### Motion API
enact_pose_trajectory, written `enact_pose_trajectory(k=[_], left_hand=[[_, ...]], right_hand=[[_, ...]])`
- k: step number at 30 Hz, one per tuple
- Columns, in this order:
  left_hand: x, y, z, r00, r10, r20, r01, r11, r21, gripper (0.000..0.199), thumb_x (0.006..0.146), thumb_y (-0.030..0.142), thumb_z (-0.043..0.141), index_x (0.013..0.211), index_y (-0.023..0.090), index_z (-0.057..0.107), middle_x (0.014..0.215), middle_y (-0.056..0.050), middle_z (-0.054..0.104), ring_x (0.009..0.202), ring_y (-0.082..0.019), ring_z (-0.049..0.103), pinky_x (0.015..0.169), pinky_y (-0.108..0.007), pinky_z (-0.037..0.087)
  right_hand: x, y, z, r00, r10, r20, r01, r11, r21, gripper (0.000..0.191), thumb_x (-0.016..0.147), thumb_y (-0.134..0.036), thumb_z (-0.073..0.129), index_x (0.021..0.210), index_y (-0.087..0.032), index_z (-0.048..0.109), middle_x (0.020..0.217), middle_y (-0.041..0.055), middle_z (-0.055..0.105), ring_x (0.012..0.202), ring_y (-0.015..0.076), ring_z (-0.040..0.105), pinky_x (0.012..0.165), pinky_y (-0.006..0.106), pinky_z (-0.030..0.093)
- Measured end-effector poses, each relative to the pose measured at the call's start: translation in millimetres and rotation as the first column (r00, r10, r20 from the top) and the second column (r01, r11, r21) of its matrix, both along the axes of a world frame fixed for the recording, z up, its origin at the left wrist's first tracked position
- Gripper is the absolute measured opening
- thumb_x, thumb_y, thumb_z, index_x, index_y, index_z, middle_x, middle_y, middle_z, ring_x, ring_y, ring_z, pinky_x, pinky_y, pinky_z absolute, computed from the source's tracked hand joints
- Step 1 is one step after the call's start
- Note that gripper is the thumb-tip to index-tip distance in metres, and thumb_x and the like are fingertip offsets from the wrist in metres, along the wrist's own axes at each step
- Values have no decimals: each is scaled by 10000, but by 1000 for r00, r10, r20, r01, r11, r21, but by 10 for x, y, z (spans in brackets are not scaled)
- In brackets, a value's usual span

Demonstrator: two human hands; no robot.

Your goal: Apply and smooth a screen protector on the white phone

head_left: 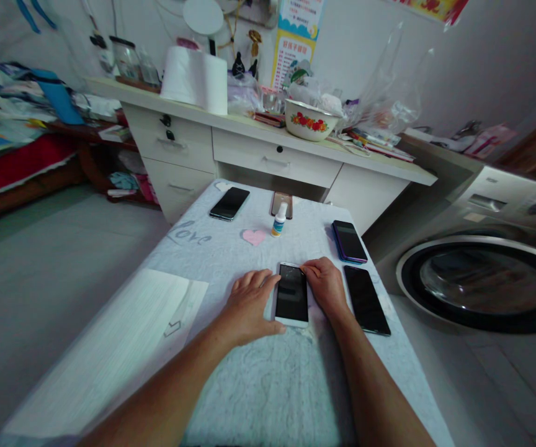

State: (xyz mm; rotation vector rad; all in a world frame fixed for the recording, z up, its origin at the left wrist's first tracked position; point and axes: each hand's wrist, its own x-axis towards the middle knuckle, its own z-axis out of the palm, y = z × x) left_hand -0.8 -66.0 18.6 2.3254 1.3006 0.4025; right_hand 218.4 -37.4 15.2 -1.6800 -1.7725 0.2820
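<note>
A white-framed smartphone with a dark screen lies face up on the cloth-covered table in front of me. My left hand rests along its left side, fingers stretched, with the thumb by the lower left corner and the index finger by the upper left edge. At the upper right corner, my right hand has its fingers drawn together against the phone's edge; whether something small is pinched there is hidden. Beyond the phone stands a small white spray bottle with a blue and yellow label.
To the right lie a black phone and a stacked phone. Another phone sits far left, and a brown case is behind the bottle. White sheet covers the left edge. A desk and washing machine stand beyond.
</note>
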Motion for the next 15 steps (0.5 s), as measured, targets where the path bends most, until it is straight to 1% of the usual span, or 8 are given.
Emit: enact_pose_trajectory(k=[3,8,15], left_hand=[[0,2,11,1000,-3,7,3,1000,3,876,582,508,744,1351,284,389,1443,-65,383,1302,-300,343,1078,-458,285],[7,4,25,1000,-4,-1,4,1000,-9,876,585,507,742,1352,274,389,1434,-73,391,1304,-308,340,1068,-465,296],[9,5,9,1000,-10,4,10,1000,-7,896,578,518,747,1359,270,385,1444,-74,388,1311,-300,338,1078,-459,289]], right_hand=[[-4,8,7,1000,29,-8,-29,1000,-12,184,854,-292,556,813,-205,712,800,44,626,762,169,588,723,292,438],[13,-11,45,992,123,-40,-125,991,-47,142,843,-262,584,806,-212,712,781,29,601,778,162,589,726,277,441],[59,-122,103,962,236,-134,-255,956,-148,109,833,-240,620,832,-209,725,821,32,597,790,155,594,737,275,453]])
